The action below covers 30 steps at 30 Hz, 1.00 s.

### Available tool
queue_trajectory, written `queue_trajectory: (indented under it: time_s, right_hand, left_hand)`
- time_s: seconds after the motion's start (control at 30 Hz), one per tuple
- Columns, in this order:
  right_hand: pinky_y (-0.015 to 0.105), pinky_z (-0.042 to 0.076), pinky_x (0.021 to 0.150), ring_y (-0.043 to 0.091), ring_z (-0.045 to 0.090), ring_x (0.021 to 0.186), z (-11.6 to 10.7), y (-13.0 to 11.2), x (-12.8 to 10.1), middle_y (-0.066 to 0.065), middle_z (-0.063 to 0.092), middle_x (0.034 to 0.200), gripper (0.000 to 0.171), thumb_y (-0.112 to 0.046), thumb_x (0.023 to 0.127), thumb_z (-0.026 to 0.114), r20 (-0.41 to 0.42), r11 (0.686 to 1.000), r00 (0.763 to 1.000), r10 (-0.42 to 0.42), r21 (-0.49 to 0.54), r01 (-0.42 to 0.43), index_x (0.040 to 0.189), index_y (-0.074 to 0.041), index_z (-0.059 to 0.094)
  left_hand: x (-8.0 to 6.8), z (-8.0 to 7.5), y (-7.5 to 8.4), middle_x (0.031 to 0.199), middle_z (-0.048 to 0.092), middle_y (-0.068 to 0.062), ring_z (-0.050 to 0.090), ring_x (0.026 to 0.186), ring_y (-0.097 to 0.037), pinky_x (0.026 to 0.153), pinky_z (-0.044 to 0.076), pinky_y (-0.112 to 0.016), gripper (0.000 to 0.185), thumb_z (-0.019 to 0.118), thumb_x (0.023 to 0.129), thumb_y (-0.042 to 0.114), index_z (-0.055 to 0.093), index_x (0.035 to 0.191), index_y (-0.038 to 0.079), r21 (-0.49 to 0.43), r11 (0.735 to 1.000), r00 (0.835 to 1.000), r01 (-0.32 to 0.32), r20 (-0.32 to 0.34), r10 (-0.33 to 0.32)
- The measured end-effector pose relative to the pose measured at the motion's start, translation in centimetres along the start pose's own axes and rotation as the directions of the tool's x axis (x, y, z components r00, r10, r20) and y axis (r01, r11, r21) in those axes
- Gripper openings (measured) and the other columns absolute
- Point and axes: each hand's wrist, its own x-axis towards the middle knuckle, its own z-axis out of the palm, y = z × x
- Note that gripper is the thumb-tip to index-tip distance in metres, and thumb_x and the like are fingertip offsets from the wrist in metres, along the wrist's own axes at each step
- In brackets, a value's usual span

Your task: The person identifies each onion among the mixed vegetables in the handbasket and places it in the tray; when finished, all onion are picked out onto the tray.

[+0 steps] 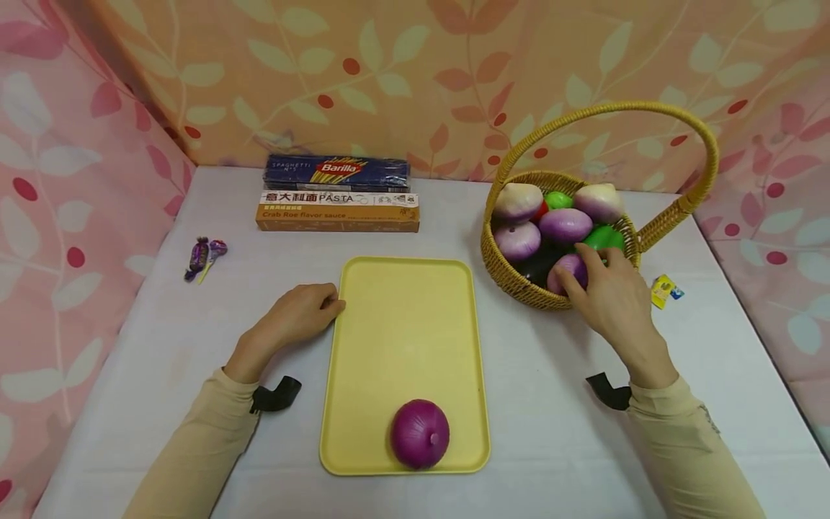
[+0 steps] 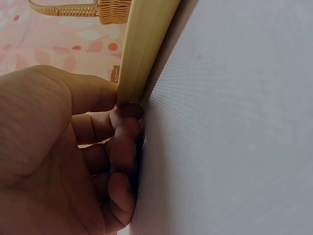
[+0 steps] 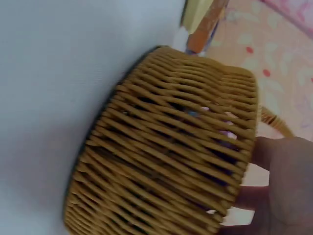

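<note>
My right hand (image 1: 586,277) reaches over the near rim of a wicker basket (image 1: 512,277) and curls its fingers round a purple onion (image 1: 565,268) lying inside. The right wrist view shows the basket's woven wall (image 3: 166,147) close up, with part of that hand (image 3: 288,186) at its rim. My left hand (image 1: 305,310) rests on the white table, its loosely curled fingers (image 2: 122,147) touching the left rim of a yellow tray (image 1: 402,324), seen edge-on as the tray (image 2: 144,44) in the left wrist view. One purple onion (image 1: 420,434) sits at the tray's near edge.
The basket holds several more onions and green pieces under a tall handle (image 1: 648,115). Two pasta boxes (image 1: 337,210) lie at the back. A purple sweet (image 1: 204,256) lies at the left and a yellow wrapper (image 1: 664,290) to the right of the basket. Patterned curtains enclose the table.
</note>
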Motion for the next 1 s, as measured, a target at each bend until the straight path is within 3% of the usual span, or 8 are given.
queue_trajectory:
  time_s: [0.17, 0.33, 0.53, 0.63, 0.7, 0.77, 0.87, 1.0]
  right_hand:
    - [0.06, 0.044, 0.064, 0.053, 0.056, 0.091, 0.3, 0.7, 0.3, 0.035, 0.048, 0.116, 0.063, -0.05, 0.096, 0.049, 0.158, 0.996, 0.983, 0.092, -0.022, -0.09, 0.141, -0.006, 0.045]
    - [0.063, 0.044, 0.071, 0.052, 0.054, 0.095, 0.3, 0.8, 0.5, 0.035, 0.043, 0.122, 0.069, -0.053, 0.094, 0.052, 0.204, 0.994, 0.974, 0.096, 0.038, -0.105, 0.144, -0.008, 0.041]
    - [0.067, 0.042, 0.085, 0.05, 0.05, 0.104, 0.1, -0.2, 0.2, 0.032, 0.04, 0.13, 0.063, -0.036, 0.091, 0.056, 0.032, 0.982, 0.997, 0.065, 0.177, -0.07, 0.146, -0.008, 0.04]
    - [0.064, 0.044, 0.088, 0.045, 0.052, 0.108, -0.2, -1.7, -0.4, 0.027, 0.046, 0.13, 0.066, -0.029, 0.086, 0.064, -0.127, 0.965, 0.991, -0.033, 0.254, 0.064, 0.144, -0.005, 0.042]
    - [0.053, 0.047, 0.094, 0.039, 0.054, 0.111, -0.4, -3.1, -0.8, 0.023, 0.051, 0.128, 0.067, -0.023, 0.081, 0.072, -0.215, 0.934, 0.963, -0.162, 0.283, 0.22, 0.139, -0.003, 0.046]
    - [0.043, 0.047, 0.096, 0.033, 0.056, 0.112, -0.3, -4.8, -1.4, 0.019, 0.055, 0.128, 0.063, -0.023, 0.079, 0.074, -0.252, 0.88, 0.915, -0.315, 0.284, 0.381, 0.135, -0.003, 0.051]
    - [0.035, 0.047, 0.098, 0.028, 0.057, 0.115, 0.4, -7.0, -2.5, 0.015, 0.055, 0.131, 0.06, -0.027, 0.081, 0.073, -0.202, 0.778, 0.824, -0.529, 0.273, 0.566, 0.134, -0.008, 0.055]
    - [0.042, 0.048, 0.099, 0.027, 0.056, 0.12, 2.1, -9.1, -3.9, 0.014, 0.055, 0.133, 0.063, -0.027, 0.08, 0.075, -0.076, 0.655, 0.693, -0.717, 0.267, 0.707, 0.137, -0.012, 0.054]
  left_hand:
    - [0.0, 0.1, 0.0, 0.066, 0.042, 0.0, 0.044, 0.065, -0.016, 0.061, 0.033, -0.029, 0.025, 0.055, 0.097, 0.022, 0.05, 0.074, 0.012, -0.001, 1.0, 1.0, -0.002, -0.002, 0.002]
    - [-0.1, 0.0, 0.0, 0.066, 0.043, -0.001, 0.044, 0.066, -0.016, 0.062, 0.033, -0.029, 0.025, 0.055, 0.096, 0.021, 0.051, 0.074, 0.011, -0.007, 1.0, 1.0, -0.007, -0.005, 0.007]
    - [0.0, 0.0, 0.0, 0.067, 0.043, -0.001, 0.044, 0.067, -0.016, 0.063, 0.033, -0.03, 0.024, 0.052, 0.097, 0.02, 0.051, 0.075, 0.011, 0.0, 1.0, 1.0, -0.002, 0.012, 0.002]
    - [0.1, 0.0, 0.0, 0.068, 0.043, -0.001, 0.044, 0.067, -0.017, 0.063, 0.033, -0.03, 0.024, 0.051, 0.097, 0.02, 0.05, 0.075, 0.011, 0.004, 1.0, 1.0, -0.003, 0.018, 0.003]
    - [0.1, 0.0, 0.0, 0.068, 0.043, -0.001, 0.044, 0.067, -0.017, 0.063, 0.033, -0.03, 0.024, 0.051, 0.097, 0.02, 0.049, 0.074, 0.011, 0.005, 1.0, 1.0, 0.0, 0.02, 0.0]
    - [0.1, -0.1, 0.1, 0.068, 0.043, -0.001, 0.044, 0.067, -0.017, 0.063, 0.033, -0.03, 0.024, 0.051, 0.096, 0.02, 0.049, 0.074, 0.011, 0.005, 1.0, 1.0, 0.004, 0.02, -0.004]
    - [0.0, -0.2, 0.2, 0.068, 0.044, -0.002, 0.044, 0.067, -0.017, 0.062, 0.034, -0.029, 0.023, 0.051, 0.096, 0.019, 0.051, 0.076, 0.01, 0.004, 1.0, 1.0, 0.01, 0.021, -0.01]
    - [0.0, -0.1, 0.3, 0.068, 0.045, -0.002, 0.045, 0.067, -0.017, 0.061, 0.034, -0.029, 0.022, 0.051, 0.096, 0.02, 0.052, 0.077, 0.01, 0.004, 1.0, 1.0, 0.014, 0.023, -0.014]
